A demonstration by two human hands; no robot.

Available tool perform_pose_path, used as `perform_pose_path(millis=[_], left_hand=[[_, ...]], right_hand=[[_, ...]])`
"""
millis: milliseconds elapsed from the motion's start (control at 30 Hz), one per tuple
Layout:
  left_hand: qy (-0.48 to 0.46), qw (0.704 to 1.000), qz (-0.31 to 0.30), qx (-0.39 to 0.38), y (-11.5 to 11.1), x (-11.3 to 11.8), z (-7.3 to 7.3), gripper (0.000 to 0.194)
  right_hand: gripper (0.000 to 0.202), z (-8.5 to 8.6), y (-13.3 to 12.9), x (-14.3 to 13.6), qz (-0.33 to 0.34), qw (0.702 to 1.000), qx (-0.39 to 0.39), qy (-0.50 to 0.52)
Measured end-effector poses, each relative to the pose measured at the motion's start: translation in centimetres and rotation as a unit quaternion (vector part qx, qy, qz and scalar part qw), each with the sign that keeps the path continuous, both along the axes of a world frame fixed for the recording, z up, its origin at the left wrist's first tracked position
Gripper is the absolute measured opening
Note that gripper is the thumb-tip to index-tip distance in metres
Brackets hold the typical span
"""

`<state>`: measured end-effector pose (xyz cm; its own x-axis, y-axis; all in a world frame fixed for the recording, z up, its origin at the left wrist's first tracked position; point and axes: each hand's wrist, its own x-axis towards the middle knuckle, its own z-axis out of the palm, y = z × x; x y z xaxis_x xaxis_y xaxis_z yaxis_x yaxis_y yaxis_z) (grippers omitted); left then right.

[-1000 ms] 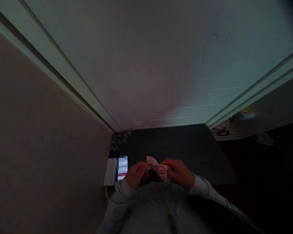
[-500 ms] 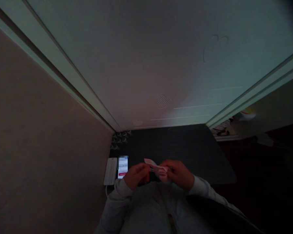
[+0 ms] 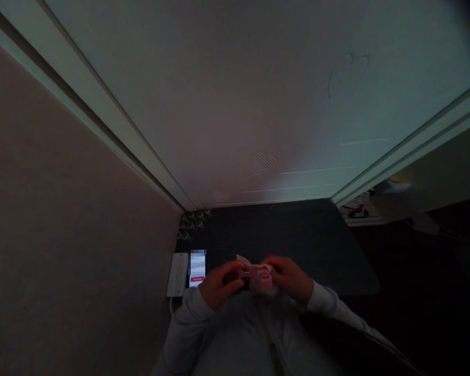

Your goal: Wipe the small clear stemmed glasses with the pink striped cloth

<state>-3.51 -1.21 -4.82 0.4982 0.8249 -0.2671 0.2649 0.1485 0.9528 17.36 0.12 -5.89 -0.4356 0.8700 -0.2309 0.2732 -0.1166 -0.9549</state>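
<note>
Close in front of my body, both hands are raised near the front edge of a dark table. Between them is a pink ribbon bow [image 3: 263, 281], its loops folded and one pointed end sticking up at the left. My right hand [image 3: 292, 278] pinches the bow's right side. My left hand [image 3: 221, 284] is curled, thumb and fingers closed at the bow's left side around a small, thin, shiny piece that reaches toward the bow. Dim light and the fingers hide most of that piece, and I cannot make out its kind.
On the left of the table [image 3: 282, 230] lie a phone [image 3: 198, 269] with a lit screen and a white power strip [image 3: 177, 275] with a cord. Several small clear items [image 3: 194, 219] stand in the back left corner. Walls bound the left and back.
The bow has turned, so its loops face me more and the pointed end is shorter in view. My left hand has shifted slightly right, its thumb now lower.
</note>
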Motion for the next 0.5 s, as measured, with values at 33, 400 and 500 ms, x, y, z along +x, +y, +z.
perform_pose_path(millis=[33,400,500], left_hand=[[0.023,0.999,-0.004,0.023,0.02,-0.01,0.15,0.036],[0.152,0.970,-0.004,0.190,-0.32,0.39,0.61,0.028],[0.156,0.960,-0.002,0.230,-0.33,0.51,0.65,0.026]], right_hand=[[0.015,-0.14,0.07,-0.01,-0.005,1.000,-0.022,0.012],[0.016,-0.95,0.53,-0.53,-0.058,0.934,-0.300,0.186],[0.017,-0.72,0.45,-0.73,-0.071,0.907,-0.346,0.231]])
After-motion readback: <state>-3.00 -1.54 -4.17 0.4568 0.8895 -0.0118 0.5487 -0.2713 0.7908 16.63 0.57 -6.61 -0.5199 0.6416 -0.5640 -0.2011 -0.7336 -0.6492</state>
